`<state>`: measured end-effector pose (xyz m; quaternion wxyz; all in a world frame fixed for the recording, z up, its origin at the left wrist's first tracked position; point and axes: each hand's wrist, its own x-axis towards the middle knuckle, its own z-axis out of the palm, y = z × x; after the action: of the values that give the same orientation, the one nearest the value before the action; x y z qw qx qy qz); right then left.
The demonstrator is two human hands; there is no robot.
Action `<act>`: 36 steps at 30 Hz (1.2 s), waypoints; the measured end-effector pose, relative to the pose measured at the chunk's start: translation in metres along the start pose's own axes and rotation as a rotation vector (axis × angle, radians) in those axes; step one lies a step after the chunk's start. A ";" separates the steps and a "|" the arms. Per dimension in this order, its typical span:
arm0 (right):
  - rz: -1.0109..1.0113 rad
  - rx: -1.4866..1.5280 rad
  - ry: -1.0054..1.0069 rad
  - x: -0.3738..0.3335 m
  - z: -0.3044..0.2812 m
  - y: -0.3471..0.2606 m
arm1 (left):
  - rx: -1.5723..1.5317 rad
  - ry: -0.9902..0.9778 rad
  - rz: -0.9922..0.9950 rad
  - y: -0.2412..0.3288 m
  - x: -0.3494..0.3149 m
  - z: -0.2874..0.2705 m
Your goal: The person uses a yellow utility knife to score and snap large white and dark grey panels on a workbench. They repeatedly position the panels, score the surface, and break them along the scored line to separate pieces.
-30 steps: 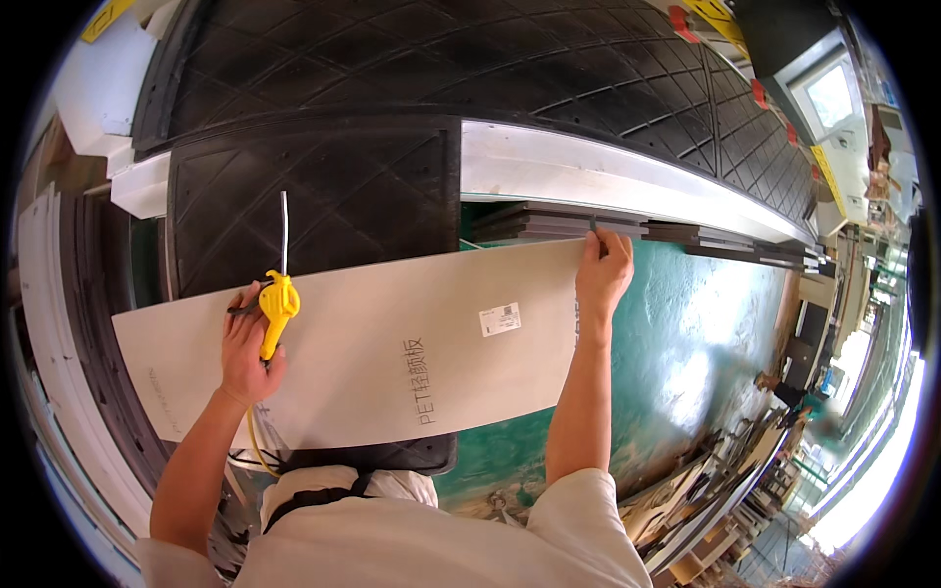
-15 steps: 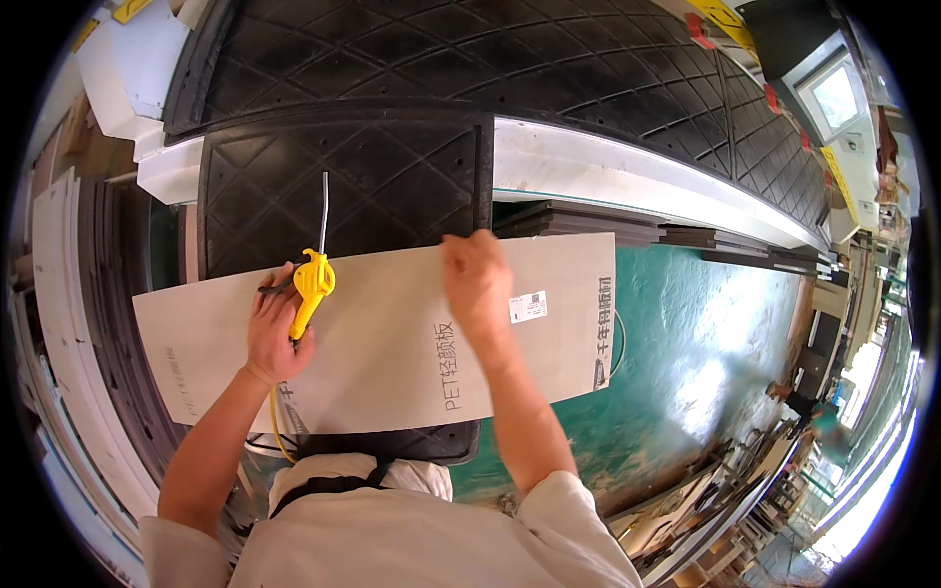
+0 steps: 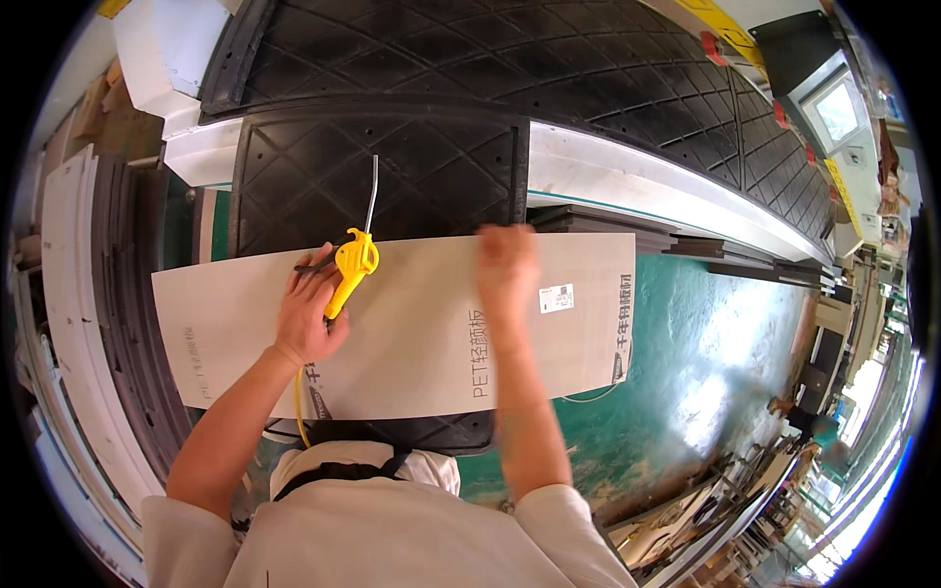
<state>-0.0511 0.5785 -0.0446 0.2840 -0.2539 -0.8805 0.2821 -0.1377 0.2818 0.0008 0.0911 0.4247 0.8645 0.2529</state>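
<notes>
A long beige panel (image 3: 421, 343) with printed lettering and a white label (image 3: 556, 298) lies across a black ridged platform in front of me. My left hand (image 3: 312, 318) is over the panel's left half, closed around the handle of a yellow air blow gun (image 3: 355, 263). The gun's thin metal nozzle points away, beyond the panel's far edge. A yellow hose (image 3: 300, 407) runs from beneath this hand toward my waist. Over the far edge, right of centre, my right hand (image 3: 507, 279) is curled and blurred by motion; whatever its fingers hold is hidden.
A black ridged work surface (image 3: 451, 59) with a white side stretches along the far side. Stacked dark boards (image 3: 627, 230) lie beyond the panel, and more panels (image 3: 127, 284) stand at left. Green floor (image 3: 706, 353) shows at right, with board offcuts (image 3: 686, 519) near the lower right.
The whole view has shifted, so the scene sits farther right. My left hand and the air blow gun have moved slightly right over the panel. My right hand stays curled near the far edge.
</notes>
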 end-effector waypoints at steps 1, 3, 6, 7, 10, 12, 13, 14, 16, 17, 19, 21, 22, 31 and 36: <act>-0.024 0.175 0.011 -0.020 0.026 -0.020 | -0.004 0.000 0.012 0.002 0.004 0.000; -0.070 0.067 -0.163 -0.015 0.035 -0.072 | -0.006 0.006 0.003 0.004 0.004 -0.005; 0.008 0.109 -0.212 -0.003 0.027 -0.053 | -0.044 0.032 -0.035 0.004 0.001 -0.006; -0.040 0.038 -0.116 0.007 0.012 -0.027 | -0.096 0.047 -0.068 0.000 -0.003 -0.008; 0.318 -0.077 0.023 0.040 -0.055 0.073 | -0.252 0.261 -0.278 -0.017 -0.039 -0.022; 0.409 -0.333 0.010 0.056 -0.106 0.130 | -0.249 0.214 -0.440 -0.044 -0.077 -0.051; 0.434 -0.396 0.013 0.060 -0.125 0.146 | -0.529 0.187 -0.713 -0.038 -0.084 -0.081; 0.411 -0.419 0.054 0.065 -0.135 0.150 | -0.571 0.273 -0.790 -0.056 -0.110 -0.095; 0.415 -0.417 0.051 0.067 -0.138 0.151 | -0.679 0.437 -0.860 -0.093 -0.149 -0.127; 0.406 -0.425 0.056 0.067 -0.133 0.151 | -0.745 0.517 -0.857 -0.102 -0.157 -0.150; 0.260 -0.396 0.099 0.054 -0.113 0.142 | -1.092 0.558 -1.047 -0.133 -0.190 -0.191; 0.240 -0.280 0.046 0.038 -0.076 0.099 | -1.243 0.560 -1.082 -0.178 -0.248 -0.219; 0.223 -0.221 0.020 0.030 -0.052 0.068 | -1.239 0.549 -1.074 -0.197 -0.274 -0.224; -0.081 -0.015 -0.136 -0.088 0.153 -0.230 | -0.837 0.095 -1.287 -0.237 -0.326 -0.172; -0.004 0.013 -0.227 -0.078 0.160 -0.204 | -0.928 0.073 -1.255 -0.227 -0.308 -0.176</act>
<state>-0.1572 0.3293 -0.0506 0.1846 -0.2166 -0.9057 0.3142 -0.1674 -0.1381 0.0175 0.3569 -0.2339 0.7513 0.5035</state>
